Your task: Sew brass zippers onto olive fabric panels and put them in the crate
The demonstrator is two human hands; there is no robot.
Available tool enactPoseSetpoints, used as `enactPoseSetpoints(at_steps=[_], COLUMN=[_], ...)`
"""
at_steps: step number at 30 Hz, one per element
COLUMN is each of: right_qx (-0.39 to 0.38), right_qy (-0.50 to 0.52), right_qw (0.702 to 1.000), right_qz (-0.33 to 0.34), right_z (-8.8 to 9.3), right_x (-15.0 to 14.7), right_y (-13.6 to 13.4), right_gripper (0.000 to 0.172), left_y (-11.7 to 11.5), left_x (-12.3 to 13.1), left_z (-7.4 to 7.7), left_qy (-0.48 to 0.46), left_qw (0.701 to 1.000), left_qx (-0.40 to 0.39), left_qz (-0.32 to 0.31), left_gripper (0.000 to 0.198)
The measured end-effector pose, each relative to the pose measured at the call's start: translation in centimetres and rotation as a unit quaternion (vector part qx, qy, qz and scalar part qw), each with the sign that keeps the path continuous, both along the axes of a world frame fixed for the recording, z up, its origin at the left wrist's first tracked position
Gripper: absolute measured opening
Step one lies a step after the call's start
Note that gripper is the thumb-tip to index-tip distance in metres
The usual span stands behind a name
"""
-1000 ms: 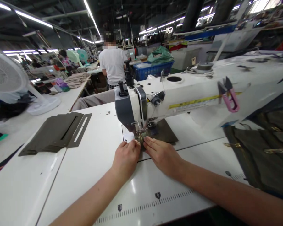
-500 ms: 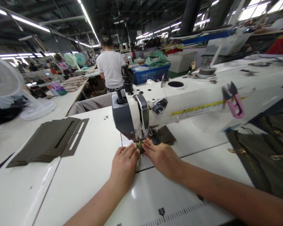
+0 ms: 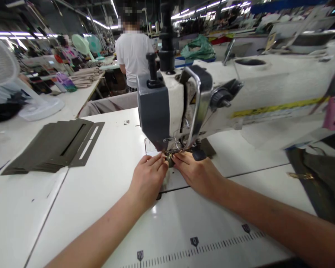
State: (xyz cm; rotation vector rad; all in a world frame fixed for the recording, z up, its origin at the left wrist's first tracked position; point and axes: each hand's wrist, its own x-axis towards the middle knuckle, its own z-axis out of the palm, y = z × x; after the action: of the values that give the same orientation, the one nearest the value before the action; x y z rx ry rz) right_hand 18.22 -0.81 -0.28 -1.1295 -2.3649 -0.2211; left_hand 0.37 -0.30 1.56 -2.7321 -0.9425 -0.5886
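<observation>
My left hand [image 3: 148,178] and my right hand [image 3: 198,172] meet under the head of a white sewing machine [image 3: 184,96]. Their fingertips pinch a small brass-coloured piece with dark fabric [image 3: 169,155] right at the presser foot. Both hands rest on the white table [image 3: 100,193], fingers curled and pressed together. What exactly lies under the fingertips is mostly hidden by the hands and the machine head.
A stack of olive-grey cut fabric pieces [image 3: 54,146] lies at the left. More dark fabric with brass fittings [image 3: 318,175] lies at the right. A white fan [image 3: 5,74] stands far left. A person in a white shirt [image 3: 134,59] stands behind. A ruler scale [image 3: 194,247] runs along the table's front.
The view has moved closer to the machine head, which looks larger now. Both hands stay at the presser foot, fingertips pinched a little tighter together.
</observation>
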Motion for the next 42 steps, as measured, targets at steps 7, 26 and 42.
enactPoseSetpoints(at_steps=[7,26,42], right_qx=[-0.018,0.0,-0.651], right_qy=[-0.001,-0.032,0.482], right_qw=[1.0,0.998,0.586], right_qz=[0.0,-0.052,-0.026], right_z=[0.3,0.8,2.9], right_x=[-0.1,2.6,-0.3], right_y=[0.1,0.6,-11.4], right_gripper=[0.024,0.023,0.037], left_y=[0.2,-0.2,-5.5], left_x=[0.0,-0.1,2.4], left_z=[-0.1,-0.3,1.9], left_qy=[-0.002,-0.036,-0.359], left_qw=[1.0,0.998,0.836], left_qx=[-0.005,-0.004,-0.403], left_qz=[0.004,0.06,0.1], left_gripper=[0.022,0.013,0.038])
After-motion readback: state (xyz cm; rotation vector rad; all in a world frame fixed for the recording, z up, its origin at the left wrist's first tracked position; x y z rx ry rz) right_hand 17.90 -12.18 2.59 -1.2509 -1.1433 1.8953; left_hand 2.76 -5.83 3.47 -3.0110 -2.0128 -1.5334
